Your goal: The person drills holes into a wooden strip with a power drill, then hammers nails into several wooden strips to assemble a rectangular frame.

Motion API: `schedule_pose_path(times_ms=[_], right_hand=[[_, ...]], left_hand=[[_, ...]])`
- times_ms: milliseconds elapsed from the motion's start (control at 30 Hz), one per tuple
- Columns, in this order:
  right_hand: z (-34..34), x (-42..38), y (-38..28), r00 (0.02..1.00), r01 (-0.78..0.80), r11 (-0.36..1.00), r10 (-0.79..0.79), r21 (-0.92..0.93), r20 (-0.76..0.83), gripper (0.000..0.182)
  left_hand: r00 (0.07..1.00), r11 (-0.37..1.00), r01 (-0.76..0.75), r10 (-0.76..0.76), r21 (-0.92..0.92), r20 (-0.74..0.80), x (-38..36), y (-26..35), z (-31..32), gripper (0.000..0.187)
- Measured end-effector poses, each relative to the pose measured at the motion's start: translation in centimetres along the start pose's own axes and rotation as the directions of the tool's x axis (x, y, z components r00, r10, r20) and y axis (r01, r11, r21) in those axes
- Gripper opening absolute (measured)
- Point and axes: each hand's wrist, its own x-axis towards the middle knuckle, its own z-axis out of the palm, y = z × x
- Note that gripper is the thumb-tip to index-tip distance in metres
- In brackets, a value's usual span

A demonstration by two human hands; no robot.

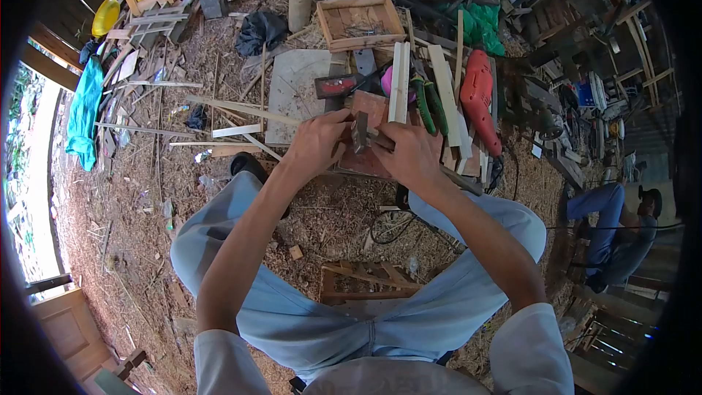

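Observation:
My right hand (411,151) is closed around the handle of a hammer, its metal head (360,132) pointing toward my other hand. In my left hand (318,143), the fingers are bent and pressed around one end of a thin wooden strip (245,108) that reaches out to the left. Both hands are over a low reddish board (371,107), the fingertips close to the hammer head. What lies between the fingertips is too small to make out. Beyond my right hand lie green-and-black handles (428,104) of a tool and a pale wooden strip (399,82).
A red power tool (479,91) lies at the right among wood strips. Behind is a wooden box (360,44) with small metal pieces inside. A dark red-lined case (336,86) sits by a grey slab (289,84). Another person (621,241) sits at far right. Shavings cover the floor.

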Motion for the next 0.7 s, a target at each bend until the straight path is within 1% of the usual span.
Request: schedule_pose_path(times_ms=[67,133,200,267,300,367,400,433,467,533,567,600,633,667,700], right_hand=[[0.1,-0.1,-0.3,1.000,0.013,1.000,-0.013,0.008,-0.017,0.016],[0.5,-0.3,-0.2,1.000,0.021,0.999,-0.021,-0.034,0.014,0.016],[0.7,-0.4,-0.3,1.000,0.021,1.000,-0.021,-0.012,0.002,0.017],[0.9,-0.3,-0.2,1.000,0.022,1.000,-0.022,0.006,-0.009,0.018],[0.9,-0.2,-0.1,1.000,0.016,1.000,-0.016,0.021,0.002,0.018],[0.8,-0.1,0.2,1.000,0.010,0.999,-0.010,0.034,0.007,0.018],[0.7,-0.1,0.0,1.000,-0.002,0.998,0.003,0.069,-0.013,0.018],[0.5,0.0,-0.2,0.999,-0.013,0.994,0.017,0.106,-0.034,0.019],[0.4,0.0,-0.2,0.999,-0.012,0.994,0.017,0.105,-0.040,0.019],[0.3,0.1,-0.4,0.989,-0.145,0.982,0.139,0.119,0.059,0.024],[0.3,0.1,-0.6,0.989,-0.146,0.982,0.140,0.122,0.055,0.024],[0.1,0.1,-0.8,0.984,-0.165,0.979,0.156,0.116,0.085,0.025],[-0.1,0.1,-0.9,0.978,-0.185,0.977,0.173,0.108,0.116,0.027],[-0.2,0.2,-0.9,0.978,-0.186,0.977,0.174,0.108,0.113,0.027],[-0.4,0.4,-0.9,0.968,-0.220,0.969,0.203,0.111,0.150,0.025]], left_hand=[[0.999,0.999,-0.019,0.018,-0.036,-0.028,-0.2,-1.0,0.7,0.026],[0.998,0.999,-0.027,0.025,-0.037,-0.053,-0.3,-0.6,0.6,0.026],[0.996,0.999,-0.038,0.035,-0.033,-0.078,-0.4,-0.5,0.7,0.027],[0.979,0.999,-0.046,0.051,0.028,-0.196,-0.7,-0.8,1.5,0.028],[0.978,0.998,-0.049,0.055,0.033,-0.200,-0.7,-0.6,1.6,0.028],[0.976,0.998,0.056,-0.062,-0.037,-0.206,-0.7,-0.1,1.8,0.031],[0.977,0.998,0.049,-0.056,-0.036,-0.208,-0.6,0.1,2.0,0.031],[0.961,0.998,0.037,-0.049,-0.049,-0.272,-0.5,0.1,2.1,0.028],[0.942,0.998,0.024,-0.043,-0.061,-0.334,-0.5,0.2,2.2,0.025],[0.948,0.998,0.033,-0.050,-0.060,-0.314,-0.7,0.2,2.2,0.024],[0.954,0.997,0.046,-0.062,-0.060,-0.294,-0.8,0.2,2.1,0.024],[0.954,0.997,0.043,-0.058,-0.057,-0.293,-1.0,0.1,2.1,0.024],[0.962,0.997,0.072,-0.080,-0.039,-0.262,-1.2,0.1,2.2,0.028],[0.967,0.995,0.102,-0.104,-0.020,-0.231,-1.2,0.0,2.2,0.033],[0.968,0.995,0.101,-0.102,-0.020,-0.230,-1.1,-0.2,2.4,0.033]])
